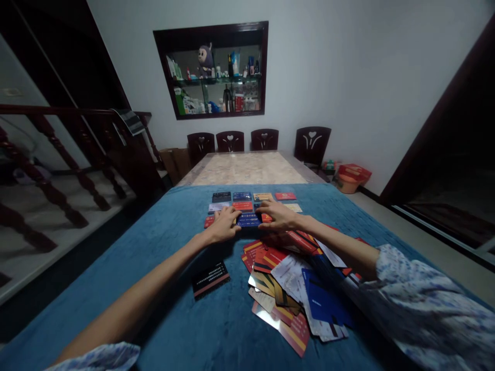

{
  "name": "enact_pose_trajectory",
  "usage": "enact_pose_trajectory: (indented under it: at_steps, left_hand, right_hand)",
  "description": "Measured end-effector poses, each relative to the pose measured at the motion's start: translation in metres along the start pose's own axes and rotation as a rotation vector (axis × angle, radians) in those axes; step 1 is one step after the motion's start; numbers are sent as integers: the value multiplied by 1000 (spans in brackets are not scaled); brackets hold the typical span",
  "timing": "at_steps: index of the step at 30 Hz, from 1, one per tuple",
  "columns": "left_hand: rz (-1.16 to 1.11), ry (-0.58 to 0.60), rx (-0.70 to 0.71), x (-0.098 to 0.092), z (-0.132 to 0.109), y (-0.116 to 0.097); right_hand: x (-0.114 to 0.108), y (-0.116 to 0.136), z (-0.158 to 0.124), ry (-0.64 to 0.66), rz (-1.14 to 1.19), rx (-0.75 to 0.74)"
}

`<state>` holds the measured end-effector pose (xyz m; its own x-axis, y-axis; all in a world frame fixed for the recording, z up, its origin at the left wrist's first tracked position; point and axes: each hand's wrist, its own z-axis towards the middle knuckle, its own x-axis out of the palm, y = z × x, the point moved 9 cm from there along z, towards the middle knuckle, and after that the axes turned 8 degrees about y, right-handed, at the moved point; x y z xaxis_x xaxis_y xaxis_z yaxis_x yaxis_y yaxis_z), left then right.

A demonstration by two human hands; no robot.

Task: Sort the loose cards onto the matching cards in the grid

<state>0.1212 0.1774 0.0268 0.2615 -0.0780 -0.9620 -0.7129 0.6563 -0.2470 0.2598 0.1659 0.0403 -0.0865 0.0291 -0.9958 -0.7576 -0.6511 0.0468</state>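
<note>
Between my two hands is a blue card (247,220), held by its left and right ends over the third row of cards. My left hand (225,224) grips its left end, fingers bent. On the right end are the closed fingers of my right hand (275,214). Just behind lie a red-orange card (242,206) and a white card (218,207). The back row has a black card (221,196), another blue card (242,196), a yellowish card (263,197) and a red card (285,196). My hands partly cover the nearest row.
A loose heap of cards (286,278) spreads under and beside my right forearm. One black card (211,280) lies near my left forearm on the blue cloth (170,309). Dark chairs (265,139) stand at the table's far end; a wooden railing (77,154) is at left.
</note>
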Motion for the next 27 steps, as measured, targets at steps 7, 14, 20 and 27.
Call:
enact_pose_trajectory:
  at_steps: [7,14,20,27]
  left_hand:
    - [74,18,-49,-6,22,15]
    - [104,31,-74,-7,43,30]
    - [175,74,-133,-9,59,38]
    - [233,142,-223,-10,75,47]
  right_hand:
    - [-1,-17,24,-4,-33,17]
    - [-3,-30,41,67,-67,59]
    - [-4,-41,55,130,-57,139]
    - [-4,-53,71,206,-100,211]
